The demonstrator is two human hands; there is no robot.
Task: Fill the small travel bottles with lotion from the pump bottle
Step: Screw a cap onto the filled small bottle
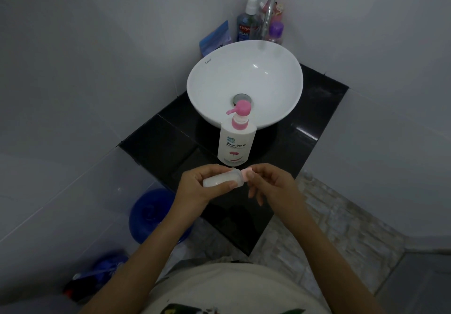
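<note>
— What was nearest the camera?
— A pale printed shirt (234, 289), then two bare forearms reaching over the black tiled bench (170, 140).
— And the hands?
— The left hand (197, 186) had its fingers (225, 185) wrapped round a small translucent travel bottle (220, 180), held sideways; the right hand (271, 183) pinched its pink cap (245, 174).
— The lotion?
— The white pump bottle with the pink pump (236, 140) stood upright just beyond, against the white round basin (244, 82).
</note>
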